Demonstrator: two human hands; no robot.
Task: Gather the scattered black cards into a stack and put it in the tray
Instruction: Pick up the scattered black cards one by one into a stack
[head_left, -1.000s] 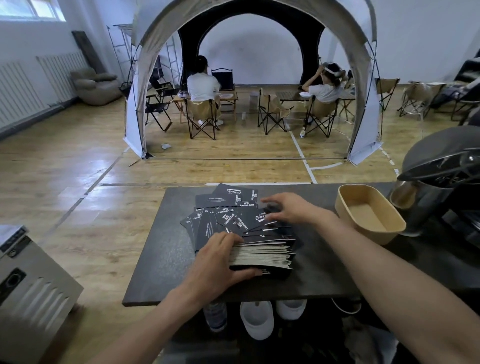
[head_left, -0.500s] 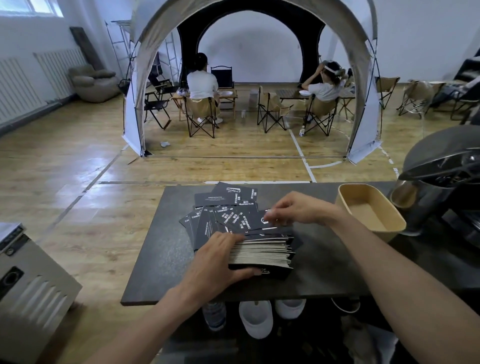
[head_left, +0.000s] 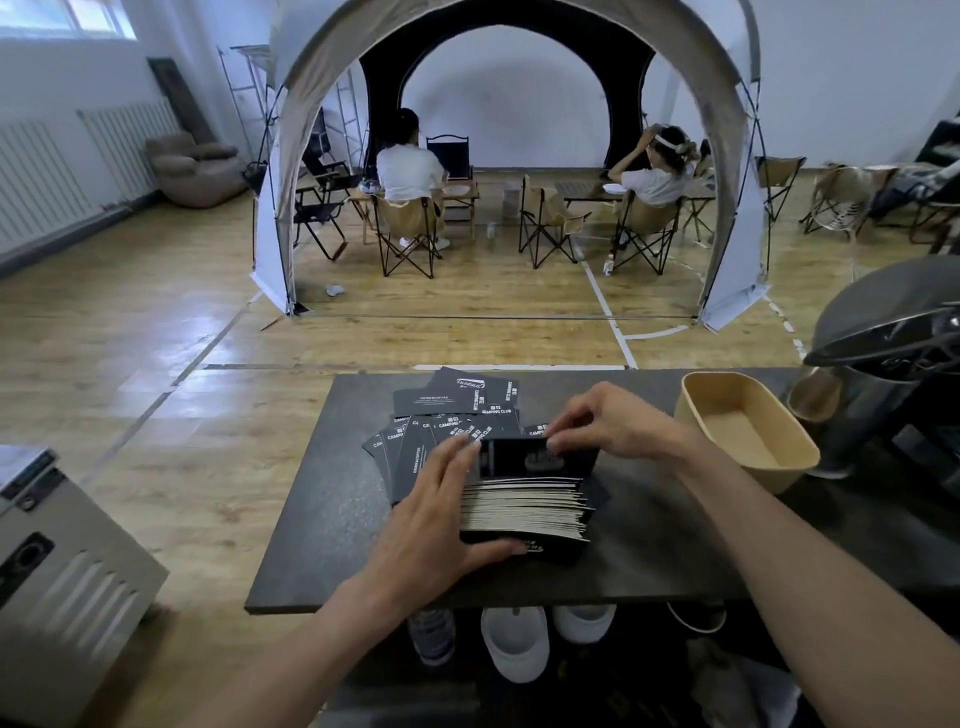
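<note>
A thick stack of black cards (head_left: 524, 506) with pale edges lies on the dark table (head_left: 649, 540). My left hand (head_left: 441, 512) grips the stack's left side, thumb along its near bottom edge. My right hand (head_left: 605, 423) pinches a black card (head_left: 519, 457) by its right end and holds it over the stack's top. Several loose black cards (head_left: 457, 402) with white print fan out behind and left of the stack. The tan tray (head_left: 748, 436), with nothing in it, stands to the right of my right hand.
A dark metal appliance with a steel cup (head_left: 893, 364) stands right of the tray. White cups (head_left: 514, 644) and a bottle sit under the table's near edge. A grey box (head_left: 57, 587) is at lower left. A tent with two seated people (head_left: 410, 166) stands beyond on the wooden floor.
My right hand has lifted a loose card from the pile behind and brought it over the top of the stack. My left hand stays on the stack.
</note>
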